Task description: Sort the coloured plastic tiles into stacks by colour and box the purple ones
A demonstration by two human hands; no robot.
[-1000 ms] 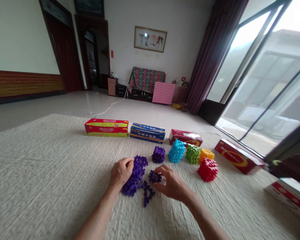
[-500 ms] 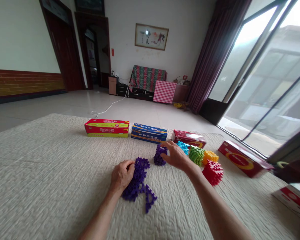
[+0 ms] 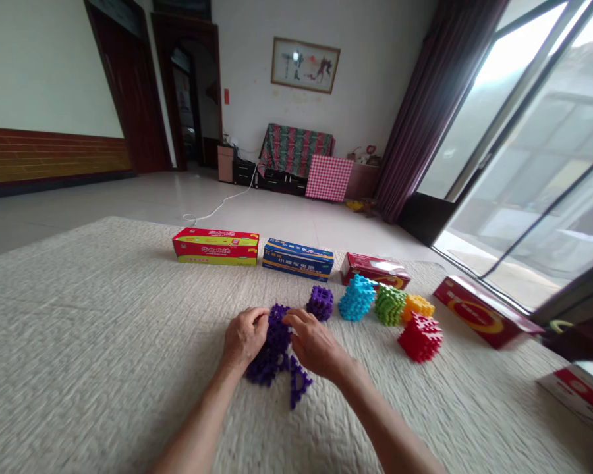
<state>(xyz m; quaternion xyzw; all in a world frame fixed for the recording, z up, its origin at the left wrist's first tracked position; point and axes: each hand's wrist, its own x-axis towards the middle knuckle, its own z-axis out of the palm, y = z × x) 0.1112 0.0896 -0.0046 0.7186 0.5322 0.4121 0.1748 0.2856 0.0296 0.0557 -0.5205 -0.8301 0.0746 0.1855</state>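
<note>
A heap of purple interlocking plastic pieces [image 3: 273,355] lies on the quilted cream surface [image 3: 103,329] in front of me. My left hand [image 3: 244,337] is curled over its left side, gripping the pieces. My right hand [image 3: 312,342] comes in from the right, its fingertips pinching the top of the same heap. One flat purple piece [image 3: 299,385] sticks out below my right hand. Just beyond stands a finished purple cube [image 3: 320,302].
A row of cubes runs to the right: cyan [image 3: 356,297], green [image 3: 389,304], orange [image 3: 418,306], red [image 3: 420,337]. Behind them lie a red-yellow box [image 3: 215,246], a blue box [image 3: 297,259] and red boxes [image 3: 373,270]. More red boxes [image 3: 479,315] lie at the right.
My right hand set a small purple cube down beside the cyan cube, then came back to the purple heap. My left hand stayed on the heap.
</note>
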